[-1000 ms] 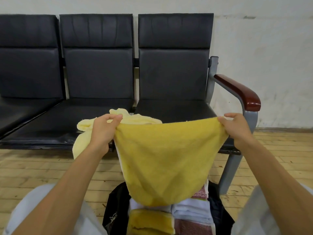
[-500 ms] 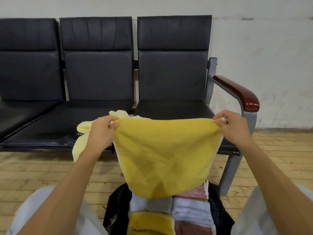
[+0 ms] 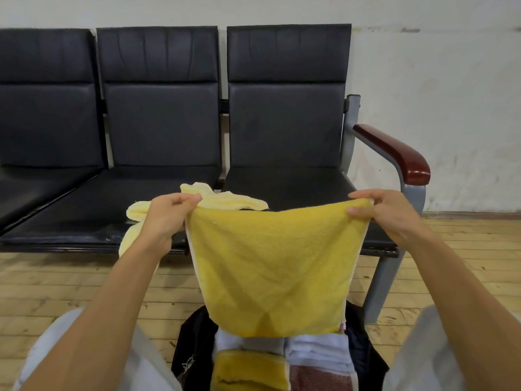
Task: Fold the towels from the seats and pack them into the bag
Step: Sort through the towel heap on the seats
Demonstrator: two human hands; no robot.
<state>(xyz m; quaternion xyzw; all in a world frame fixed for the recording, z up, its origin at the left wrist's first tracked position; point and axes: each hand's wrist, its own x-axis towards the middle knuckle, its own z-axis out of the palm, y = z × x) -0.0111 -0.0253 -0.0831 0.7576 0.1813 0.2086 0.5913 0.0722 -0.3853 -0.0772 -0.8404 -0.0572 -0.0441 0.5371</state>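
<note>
The left hand [image 3: 166, 218] pinches the upper left corner of the yellow towel [image 3: 276, 266]; the right hand [image 3: 386, 213] pinches the upper right corner. The towel hangs stretched between them, its lower edge above the open black bag [image 3: 194, 348]. Folded towels [image 3: 318, 354] sit packed in the bag below the hands. A pale yellow towel [image 3: 225, 198] lies crumpled on the seat [image 3: 84, 210] just behind the left hand.
</note>
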